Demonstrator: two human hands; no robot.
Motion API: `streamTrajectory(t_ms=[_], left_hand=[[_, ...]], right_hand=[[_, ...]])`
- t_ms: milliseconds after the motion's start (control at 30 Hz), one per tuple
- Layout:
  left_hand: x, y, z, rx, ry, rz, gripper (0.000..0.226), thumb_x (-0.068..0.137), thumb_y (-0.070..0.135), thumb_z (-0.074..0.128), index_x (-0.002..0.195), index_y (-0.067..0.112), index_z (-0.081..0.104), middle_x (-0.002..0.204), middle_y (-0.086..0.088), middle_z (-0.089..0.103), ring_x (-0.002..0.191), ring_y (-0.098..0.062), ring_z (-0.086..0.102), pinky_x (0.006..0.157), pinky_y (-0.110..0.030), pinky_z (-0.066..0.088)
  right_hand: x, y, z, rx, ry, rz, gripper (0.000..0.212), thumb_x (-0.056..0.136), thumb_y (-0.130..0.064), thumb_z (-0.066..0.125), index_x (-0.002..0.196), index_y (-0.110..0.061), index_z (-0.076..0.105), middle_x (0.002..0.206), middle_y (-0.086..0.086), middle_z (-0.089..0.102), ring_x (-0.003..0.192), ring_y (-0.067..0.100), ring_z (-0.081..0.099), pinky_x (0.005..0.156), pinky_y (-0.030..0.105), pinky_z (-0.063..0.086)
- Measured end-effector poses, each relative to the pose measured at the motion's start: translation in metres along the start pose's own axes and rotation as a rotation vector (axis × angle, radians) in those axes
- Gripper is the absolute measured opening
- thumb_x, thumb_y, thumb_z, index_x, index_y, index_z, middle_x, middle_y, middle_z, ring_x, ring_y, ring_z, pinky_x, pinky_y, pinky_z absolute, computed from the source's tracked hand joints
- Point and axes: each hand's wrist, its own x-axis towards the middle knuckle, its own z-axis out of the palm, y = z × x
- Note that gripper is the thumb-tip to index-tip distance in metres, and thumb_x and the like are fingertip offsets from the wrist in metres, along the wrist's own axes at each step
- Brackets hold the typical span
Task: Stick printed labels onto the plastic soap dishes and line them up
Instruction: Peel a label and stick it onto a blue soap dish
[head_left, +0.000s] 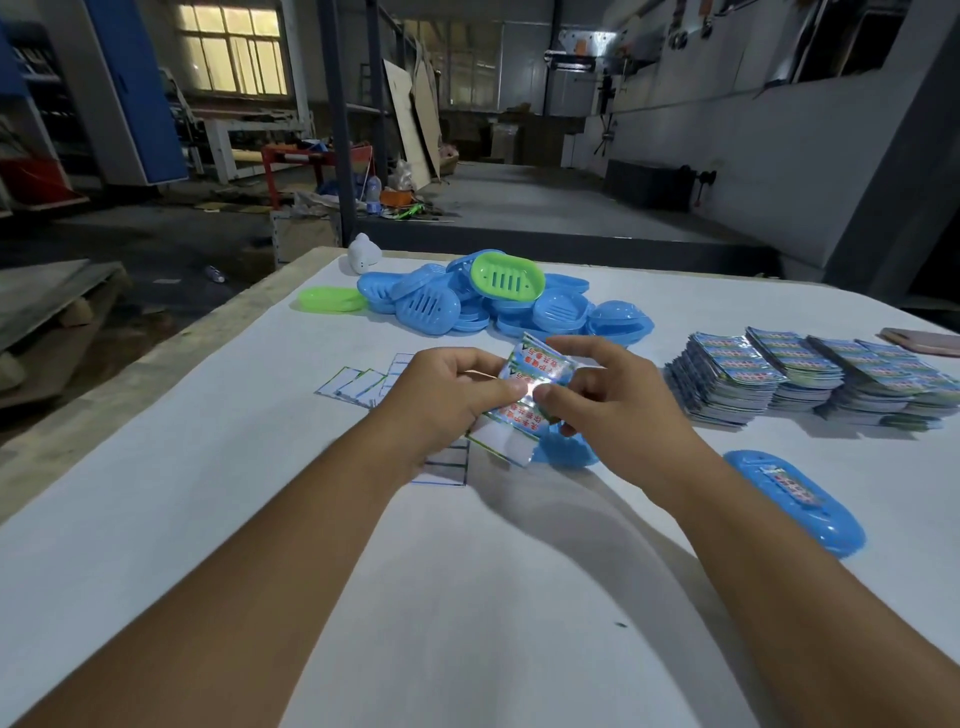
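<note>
Head view: the white-covered table (208, 467) fills the lower frame, and the places below are given relative to the printed label sheet (524, 395) held up over its middle. The left hand (447, 400) pinches that sheet at its left edge, thumb curled onto the printed face. The right hand (608, 389) pinches it from the right, thumb and forefinger closed on the sheet near its centre, where the two thumbs almost meet. The sheet is glossy, printed with red characters on a blue and green ground, and its white backing shows at the lower corner.

Just below the sheet, partly hidden by the right hand, lies a blue soap dish (563, 449). Down and to the right of the sheet, apart from it, a second blue soap dish (795, 501) lies upside down with a printed label stuck along its back.

Beyond the sheet sits a loose heap of blue soap dishes (498, 306), slotted inserts showing in several; a green slotted dish (506, 278) rests on top of the heap, and a green tray (330, 300) lies flat at the heap's left end. A small white object (363, 253) stands behind that.

Right of the sheet are stacks of printed label sheets (810, 379). Left of it, spent white backing papers (358, 387) lie scattered, more of them under the left wrist.
</note>
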Motion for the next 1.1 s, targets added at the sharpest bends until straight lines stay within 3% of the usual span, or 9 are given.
streamTrajectory(t_ms=[100,333,467,567,700,833,967,1033,1100], left_hand=[[0.0,0.002,-0.001,0.021,0.031,0.005,0.002,0.085,0.022,0.076,0.085,0.02,0.078,0.071,0.007,0.075,0.053,0.001,0.061,0.047,-0.013,0.044],[-0.004,0.0,-0.004,0.162,0.017,0.03,0.019,0.082,0.025,0.068,0.073,0.012,0.077,0.066,0.001,0.07,0.061,-0.005,0.057,0.048,-0.012,0.04],[-0.006,-0.001,-0.003,0.25,-0.022,0.057,0.018,0.078,0.028,0.066,0.066,0.021,0.077,0.067,0.006,0.072,0.056,0.001,0.054,0.047,-0.011,0.038],[-0.004,-0.002,0.0,0.251,-0.039,0.086,0.017,0.075,0.026,0.064,0.063,0.026,0.076,0.068,0.008,0.073,0.058,0.0,0.056,0.058,-0.017,0.043],[-0.001,-0.006,0.002,0.199,0.023,0.13,0.022,0.084,0.023,0.067,0.066,0.03,0.076,0.07,0.01,0.073,0.057,0.002,0.057,0.06,-0.016,0.045],[0.001,-0.01,0.004,0.187,0.067,0.157,0.016,0.088,0.027,0.068,0.074,0.023,0.075,0.071,0.008,0.074,0.056,0.001,0.057,0.064,-0.026,0.044],[-0.001,-0.013,0.008,0.203,0.039,0.197,0.014,0.089,0.021,0.068,0.077,0.022,0.075,0.073,0.007,0.076,0.069,-0.003,0.068,0.074,-0.027,0.052],[-0.001,-0.013,0.011,0.217,0.026,0.208,0.016,0.09,0.02,0.067,0.076,0.022,0.075,0.074,0.006,0.076,0.072,-0.004,0.068,0.077,-0.026,0.054],[-0.001,-0.013,0.013,0.222,0.036,0.208,0.016,0.091,0.019,0.068,0.076,0.021,0.074,0.073,0.007,0.075,0.068,-0.002,0.066,0.072,-0.021,0.053]], right_hand=[[0.0,-0.001,-0.003,0.05,0.023,0.025,0.038,0.09,-0.014,0.074,0.123,-0.027,0.061,0.079,-0.006,0.077,0.063,0.005,0.069,0.054,0.015,0.05],[0.001,-0.005,-0.011,0.081,0.098,0.032,0.039,0.089,-0.014,0.075,0.122,-0.03,0.06,0.079,-0.002,0.077,0.069,0.002,0.072,0.051,0.011,0.046],[0.001,-0.006,-0.013,0.077,0.09,0.044,0.039,0.091,-0.015,0.073,0.123,-0.03,0.058,0.076,-0.007,0.077,0.072,-0.002,0.072,0.051,0.009,0.046],[0.0,-0.007,-0.01,0.057,0.117,0.05,0.04,0.089,-0.018,0.076,0.124,-0.028,0.057,0.079,-0.007,0.077,0.071,-0.001,0.072,0.051,0.01,0.047],[0.0,0.0,-0.011,-0.305,0.268,0.009,0.039,0.081,-0.039,0.082,0.107,-0.032,0.054,0.084,-0.011,0.06,0.065,0.007,0.057,0.058,0.025,0.048],[0.0,0.0,-0.008,-0.248,0.157,-0.056,0.021,0.083,-0.039,0.08,0.074,-0.023,0.07,0.061,-0.008,0.065,0.049,-0.001,0.049,0.047,0.013,0.037],[-0.006,-0.004,-0.002,-0.185,0.039,-0.061,0.017,0.085,-0.04,0.078,0.074,-0.027,0.078,0.058,-0.012,0.068,0.046,-0.001,0.048,0.045,0.01,0.033],[-0.006,-0.005,-0.002,-0.178,0.023,-0.04,0.014,0.087,-0.035,0.076,0.076,-0.027,0.08,0.062,-0.011,0.071,0.049,0.0,0.05,0.048,0.014,0.037],[-0.005,-0.007,-0.003,-0.165,0.034,0.004,0.014,0.087,-0.028,0.074,0.076,-0.024,0.08,0.068,-0.002,0.074,0.059,0.007,0.058,0.058,0.028,0.048]])
